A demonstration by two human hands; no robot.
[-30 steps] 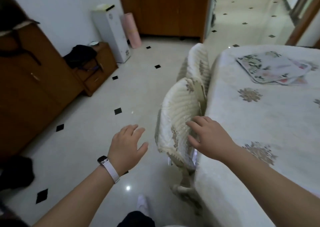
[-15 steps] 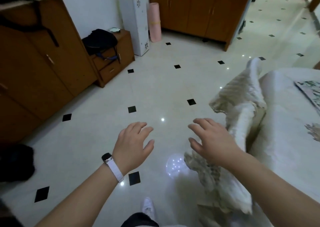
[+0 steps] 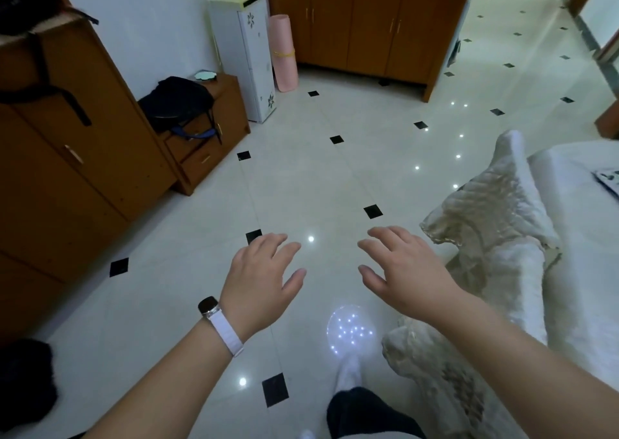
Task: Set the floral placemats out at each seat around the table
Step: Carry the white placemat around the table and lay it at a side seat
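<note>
Only a corner of the floral placemats (image 3: 609, 179) shows at the right edge, lying on the table with its white quilted cloth (image 3: 576, 210). My left hand (image 3: 261, 274), with a white watch strap on the wrist, hovers over the floor with fingers spread and holds nothing. My right hand (image 3: 402, 271) also hovers with fingers spread and empty, just left of a chair with a cream quilted cover (image 3: 495, 224). It does not touch the chair.
A second cream-covered chair (image 3: 435, 368) stands at the lower right by my leg. Wooden cabinets (image 3: 67, 157) line the left wall, with a black bag on a low drawer unit (image 3: 201, 127). A white dispenser (image 3: 244, 53), a pink roll (image 3: 284, 53) and a tall wardrobe (image 3: 368, 19) stand at the back.
The view has swung left, away from the table, so most of the placemats have left the frame. My right hand has come off the chair cover and now hovers free.
</note>
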